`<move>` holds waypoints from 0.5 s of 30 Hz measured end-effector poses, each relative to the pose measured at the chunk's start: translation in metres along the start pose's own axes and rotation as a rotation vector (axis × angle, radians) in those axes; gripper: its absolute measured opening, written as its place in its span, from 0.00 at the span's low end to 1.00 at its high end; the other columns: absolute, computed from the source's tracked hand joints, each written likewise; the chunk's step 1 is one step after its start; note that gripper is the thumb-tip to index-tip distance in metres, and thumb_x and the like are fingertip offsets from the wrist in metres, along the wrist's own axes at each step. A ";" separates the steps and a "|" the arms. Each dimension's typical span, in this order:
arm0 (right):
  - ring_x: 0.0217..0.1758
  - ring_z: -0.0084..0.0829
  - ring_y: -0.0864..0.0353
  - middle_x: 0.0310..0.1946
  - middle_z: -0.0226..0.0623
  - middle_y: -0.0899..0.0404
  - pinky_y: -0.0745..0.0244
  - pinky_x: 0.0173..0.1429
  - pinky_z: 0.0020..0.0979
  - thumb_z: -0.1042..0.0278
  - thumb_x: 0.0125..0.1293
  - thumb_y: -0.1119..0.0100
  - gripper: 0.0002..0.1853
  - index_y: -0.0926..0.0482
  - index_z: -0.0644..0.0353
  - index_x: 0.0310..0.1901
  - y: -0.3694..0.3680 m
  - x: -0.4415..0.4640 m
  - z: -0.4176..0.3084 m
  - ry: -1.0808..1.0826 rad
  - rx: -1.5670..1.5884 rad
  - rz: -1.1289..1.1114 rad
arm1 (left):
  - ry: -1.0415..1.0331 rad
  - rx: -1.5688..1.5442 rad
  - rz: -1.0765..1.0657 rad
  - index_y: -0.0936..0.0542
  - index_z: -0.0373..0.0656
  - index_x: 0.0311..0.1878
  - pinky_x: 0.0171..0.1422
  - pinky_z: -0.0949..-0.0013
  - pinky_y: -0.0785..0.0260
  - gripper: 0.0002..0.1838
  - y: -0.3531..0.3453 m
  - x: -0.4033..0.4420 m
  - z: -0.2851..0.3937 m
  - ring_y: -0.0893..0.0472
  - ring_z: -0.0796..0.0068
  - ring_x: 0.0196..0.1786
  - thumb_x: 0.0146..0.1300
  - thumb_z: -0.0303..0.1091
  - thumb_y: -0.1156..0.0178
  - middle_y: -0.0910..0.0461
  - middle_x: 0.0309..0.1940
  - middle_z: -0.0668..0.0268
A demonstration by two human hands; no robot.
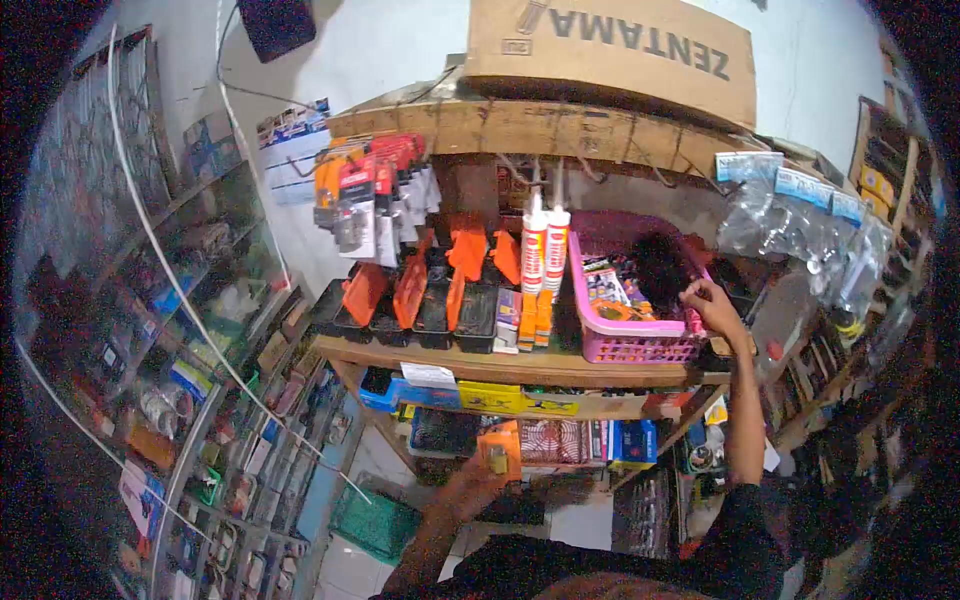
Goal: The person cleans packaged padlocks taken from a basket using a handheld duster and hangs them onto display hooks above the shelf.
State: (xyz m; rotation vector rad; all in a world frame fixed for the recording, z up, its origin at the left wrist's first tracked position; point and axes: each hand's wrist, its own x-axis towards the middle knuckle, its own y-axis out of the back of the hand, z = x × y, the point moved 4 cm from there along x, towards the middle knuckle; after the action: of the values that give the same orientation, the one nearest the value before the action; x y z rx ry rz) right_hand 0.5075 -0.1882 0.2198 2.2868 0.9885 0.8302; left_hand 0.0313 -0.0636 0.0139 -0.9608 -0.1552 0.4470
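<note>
Pink basket [640, 328]: Stood right of centre in the frame, on the wooden shelf [540, 364]; held a load of small packaged goods [610, 285], with a rear part too dark to read.
Orange packet [502, 450]: Was at lower centre of the frame, in the left hand [470, 488], outside the basket and lower in the picture.
Progress: Seemed partway along, judging by one packet taken up and many goods already lying in the basket; was not yet done with the packet, not set down anywhere; gave no clear count of anything left.
Left hand: Was closed round the packet; showed too blurred for exact finger placement.
Left forearm [425, 545]: Slanted up and rightward from the bottom edge of the frame.
Right hand [712, 303]: Was poised at the basket's right rim, fingers bent and drawn close together, pointing leftward; could not tell whether gripping the rim, touching it or holding something small.
Right forearm [745, 420]: Rose nearly upright from a dark sleeve [740, 540] at lower right, bending leftward at the wrist.
Sealant tubes [535, 250]: Stood upright as a pair, just left of the basket.
Black bins [430, 318]: Sat in a row left of the tubes.
Cardboard box [610, 60]: Lay at the top of the frame, lettered ZENTAMA upside down.
</note>
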 end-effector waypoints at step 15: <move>0.26 0.21 0.26 0.31 0.35 0.21 0.32 0.32 0.23 0.80 0.52 0.48 0.31 0.30 0.63 0.62 0.020 0.009 0.032 -0.179 0.327 0.225 | -0.029 -0.037 0.252 0.31 0.38 0.60 0.54 0.61 0.25 0.25 0.061 -0.030 -0.003 0.21 0.66 0.51 0.64 0.40 0.41 0.22 0.51 0.60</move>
State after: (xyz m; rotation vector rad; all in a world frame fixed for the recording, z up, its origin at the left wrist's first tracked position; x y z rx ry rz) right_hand 0.5439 -0.1996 0.2137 2.7361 0.8476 0.5667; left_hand -0.0127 -0.0495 -0.0356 -1.0150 -0.0691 0.6917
